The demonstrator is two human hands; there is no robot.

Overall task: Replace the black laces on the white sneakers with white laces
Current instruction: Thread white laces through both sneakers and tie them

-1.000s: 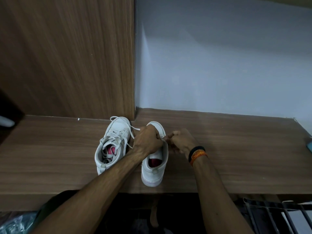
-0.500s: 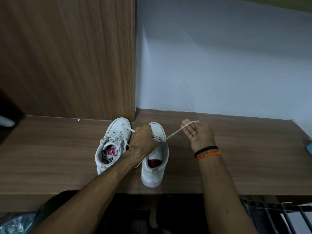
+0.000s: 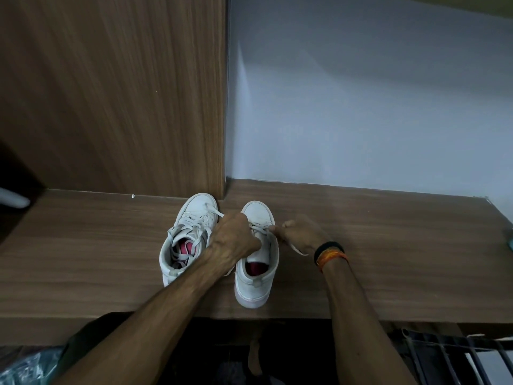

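Two white sneakers are shown standing side by side on a wooden shelf (image 3: pixel 388 259), toes toward its rear edge and heels toward its front edge. The left sneaker (image 3: pixel 191 234), loosely threaded with a white lace (image 3: pixel 194 222), is set near the foot of the wooden panel (image 3: pixel 125 93) that rises from the rear edge. The right sneaker (image 3: pixel 256 273) is placed just beside it, its heel close to the front edge.

The left hand (image 3: pixel 234 238) is seen with fingers curled over the lacing area of the right sneaker, gripping the shoe there; whether lace is also held under it cannot be told. The right hand (image 3: pixel 301 234) is held at the right side of the same shoe, its fingertips (image 3: pixel 273 228) pinched on the right sneaker's lace (image 3: pixel 262 227) at an upper eyelet. A loose end of this lace (image 3: pixel 298 250) is seen lying on the shelf below the right hand. A black band and an orange band (image 3: pixel 331 252) are worn on the right wrist.

A pale wall (image 3: pixel 361 107) is seen behind the shelf's right half.
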